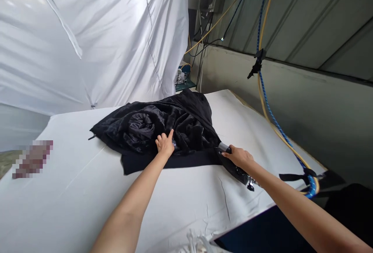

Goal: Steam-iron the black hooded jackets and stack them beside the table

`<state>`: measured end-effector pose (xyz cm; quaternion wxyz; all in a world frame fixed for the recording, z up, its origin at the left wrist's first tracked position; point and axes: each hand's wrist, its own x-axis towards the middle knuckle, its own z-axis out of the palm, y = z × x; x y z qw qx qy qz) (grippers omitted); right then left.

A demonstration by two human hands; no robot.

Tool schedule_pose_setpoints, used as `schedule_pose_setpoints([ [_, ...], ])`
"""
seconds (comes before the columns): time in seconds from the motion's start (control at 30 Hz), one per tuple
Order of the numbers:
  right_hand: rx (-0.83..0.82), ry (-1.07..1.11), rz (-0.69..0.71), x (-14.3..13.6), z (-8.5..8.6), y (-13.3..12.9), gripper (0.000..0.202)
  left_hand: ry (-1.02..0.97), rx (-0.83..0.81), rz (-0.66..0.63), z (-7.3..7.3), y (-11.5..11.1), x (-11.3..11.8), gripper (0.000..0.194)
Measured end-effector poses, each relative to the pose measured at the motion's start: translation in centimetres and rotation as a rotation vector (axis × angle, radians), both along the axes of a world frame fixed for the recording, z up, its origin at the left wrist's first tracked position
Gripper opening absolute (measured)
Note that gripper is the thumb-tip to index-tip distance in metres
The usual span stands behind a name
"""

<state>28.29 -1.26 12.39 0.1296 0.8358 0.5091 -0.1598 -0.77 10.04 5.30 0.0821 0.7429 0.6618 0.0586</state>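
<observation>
A black garment [186, 128] with a shiny, plush surface lies bunched on the white-covered table [96, 198]. My left hand [165, 143] rests on its near part, index finger extended, beside a small label with white letters. At the garment's right end, my right hand [240, 156] is wrapped round a dark tool with a grey part [223, 147]. Some metal fittings show below that hand, partly hidden by it and by black fabric. A flat black band [145, 162] runs along the garment's near edge.
White sheeting [116, 31] hangs behind the table. A blue hose [269, 109] and yellow cable loop down at the right, tied with black straps. Behind stands a green surface [186, 85] with equipment. A blurred reddish patch is at the left, and white threads lie at the near edge.
</observation>
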Motion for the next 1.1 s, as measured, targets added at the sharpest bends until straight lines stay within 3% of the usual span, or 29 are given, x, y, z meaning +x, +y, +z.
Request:
schedule_pose_setpoints([
  [0.1,0.001,0.043,0.043,-0.3,0.2,-0.1,0.047,-0.035,0.110,-0.031,0.2,-0.2,1.9,0.066],
  [0.3,-0.002,0.040,0.019,0.4,-0.7,0.1,0.049,0.029,-0.110,-0.116,-0.8,-0.2,5.3,0.079],
  [0.6,0.050,0.079,-0.065,5.3,-1.5,0.9,0.054,0.058,-0.127,-0.051,-1.9,0.0,7.2,0.078],
  [0.77,0.140,0.003,-0.224,9.4,-0.3,4.8,0.063,0.026,-0.116,-0.180,-2.0,-1.1,6.5,0.061],
  [0.83,0.255,-0.091,-0.228,9.5,0.5,7.6,0.067,0.031,-0.107,-0.204,-1.6,-1.1,4.7,0.047],
  [0.9,0.349,-0.100,-0.132,7.9,1.2,10.8,0.067,0.066,-0.100,-0.170,-0.8,-0.6,1.3,0.040],
  [1.0,0.361,0.052,0.049,3.0,1.9,15.4,0.064,0.156,-0.132,-0.035,1.2,0.5,-6.8,0.036],
  [1.1,0.315,0.210,0.082,-2.3,1.6,18.9,0.070,0.210,-0.210,0.237,3.8,1.0,-16.4,0.032],
])
